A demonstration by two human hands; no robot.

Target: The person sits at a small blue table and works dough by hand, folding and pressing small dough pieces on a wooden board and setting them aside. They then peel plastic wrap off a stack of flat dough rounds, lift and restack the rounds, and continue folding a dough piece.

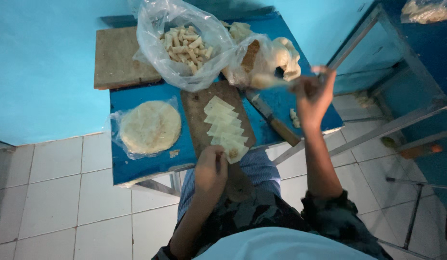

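Note:
My left hand (210, 171) rests at the near end of a dark wooden board (197, 113), its fingers touching the nearest of several pale triangular dough pieces (223, 126) laid in a row. My right hand (312, 94) is raised over the blue table (146, 166) to the right, blurred, pinching the edge of a clear plastic bag of pale filling (269, 60). A knife with a wooden handle (274, 120) lies on the table between the board and my right hand.
A clear bag of rolled pastry sticks (185, 45) sits at the back, partly on a wooden plank (117, 58). A bagged stack of round flat wrappers (150, 126) lies left. Blue metal frames (397, 67) stand right; white tiled floor (64, 192) lies below.

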